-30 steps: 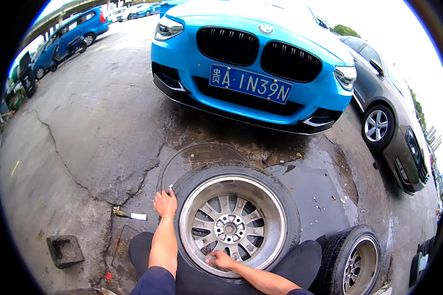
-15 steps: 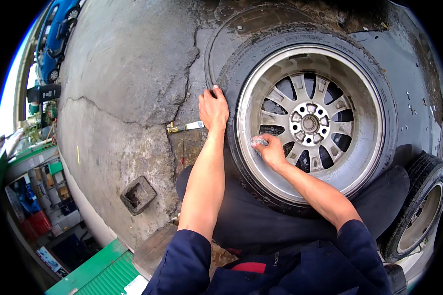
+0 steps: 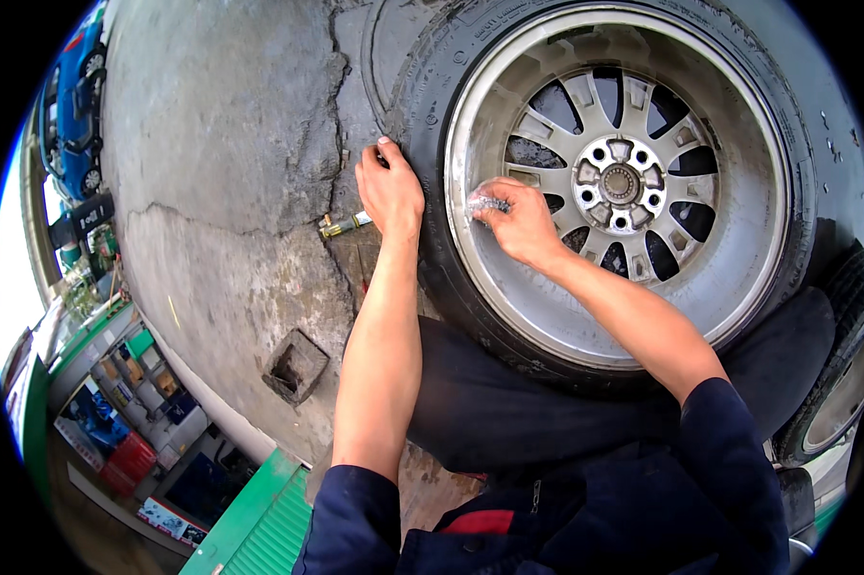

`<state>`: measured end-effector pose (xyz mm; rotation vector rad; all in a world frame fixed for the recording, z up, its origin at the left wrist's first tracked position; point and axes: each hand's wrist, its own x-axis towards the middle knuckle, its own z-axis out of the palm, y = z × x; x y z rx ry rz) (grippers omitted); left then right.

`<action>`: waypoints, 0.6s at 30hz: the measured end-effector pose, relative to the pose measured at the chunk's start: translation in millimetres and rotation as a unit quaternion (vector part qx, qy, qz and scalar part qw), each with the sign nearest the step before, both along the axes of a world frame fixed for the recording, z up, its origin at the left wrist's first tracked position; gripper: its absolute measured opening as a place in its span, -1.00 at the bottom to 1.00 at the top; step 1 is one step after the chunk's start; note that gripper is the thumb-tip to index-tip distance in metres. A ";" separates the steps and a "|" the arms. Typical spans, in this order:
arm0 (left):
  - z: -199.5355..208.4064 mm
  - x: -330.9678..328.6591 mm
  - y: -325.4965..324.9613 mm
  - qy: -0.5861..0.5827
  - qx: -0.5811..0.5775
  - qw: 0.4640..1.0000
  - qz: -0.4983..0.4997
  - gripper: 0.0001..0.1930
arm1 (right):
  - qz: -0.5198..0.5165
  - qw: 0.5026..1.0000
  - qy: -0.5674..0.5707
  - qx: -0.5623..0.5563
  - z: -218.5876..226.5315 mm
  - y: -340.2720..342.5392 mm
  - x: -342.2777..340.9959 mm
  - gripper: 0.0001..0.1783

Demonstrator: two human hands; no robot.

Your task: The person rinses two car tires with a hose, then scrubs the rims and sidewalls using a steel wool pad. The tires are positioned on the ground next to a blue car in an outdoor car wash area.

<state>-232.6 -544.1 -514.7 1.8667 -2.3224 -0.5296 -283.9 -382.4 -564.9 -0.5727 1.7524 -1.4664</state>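
A silver alloy wheel [image 3: 782,182] with several spokes lies inside up before me, with a black tire [image 3: 432,244] around it. My right hand [image 3: 526,225] is closed on a crumpled, shiny wad that looks like steel wool [image 3: 485,204], at the left inner wall of the rim. To the left of the tire, my left hand [image 3: 391,192] is low over the ground with its fingers curled. Something dark shows between its thumb and forefinger, too small to name. A thin, dark, curved hose-like strip [image 3: 370,81] runs along the ground to those fingertips.
Beyond my left wrist lies a small brass-and-white tool [image 3: 344,226]. A square block with a hollow [image 3: 296,368] sits on the cracked concrete. Another wheel [image 3: 839,383] leans at the right. At the far left are a blue car [image 3: 72,115] and an open green-edged box [image 3: 250,517].
The view has shifted, bringing the wheel higher in the picture. My right hand has moved outward with the wad, closer to the rim's left edge. My left fingers look more curled.
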 end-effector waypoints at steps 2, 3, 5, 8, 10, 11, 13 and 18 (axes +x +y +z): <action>-7.5 4.1 -5.0 0.008 -0.006 1.000 -0.009 -0.49 | -0.045 0.999 -0.007 0.008 -6.4 -12.4 -11.8 -0.72; -8.8 5.0 -5.7 0.008 -0.010 1.000 -0.008 -0.48 | -0.037 0.999 -0.034 0.022 -4.4 -8.7 -7.6 -0.70; -11.3 7.3 -6.2 0.009 -0.018 1.000 -0.006 -0.48 | -0.021 0.995 -0.089 0.049 2.0 1.5 3.7 -0.65; -14.4 10.6 -8.5 0.004 -0.022 1.000 -0.009 -0.47 | -0.014 0.997 -0.059 0.037 0.2 0.2 2.3 -0.64; -7.4 3.5 -5.4 0.005 0.004 1.000 -0.006 -0.44 | -0.046 0.996 -0.055 0.045 -0.6 -8.4 -4.7 -0.65; -5.4 2.5 -4.6 0.004 0.016 1.000 -0.003 -0.43 | -0.055 0.988 -0.141 0.035 -0.4 -13.3 -13.0 -0.64; -6.8 3.9 -5.6 0.001 0.010 1.000 -0.007 -0.42 | -0.054 0.988 -0.140 0.018 -1.5 -10.9 -9.7 -0.65; -14.9 7.8 -5.2 0.015 -0.017 1.000 -0.011 -0.46 | -0.063 0.978 -0.200 0.006 0.0 -4.0 7.1 -0.71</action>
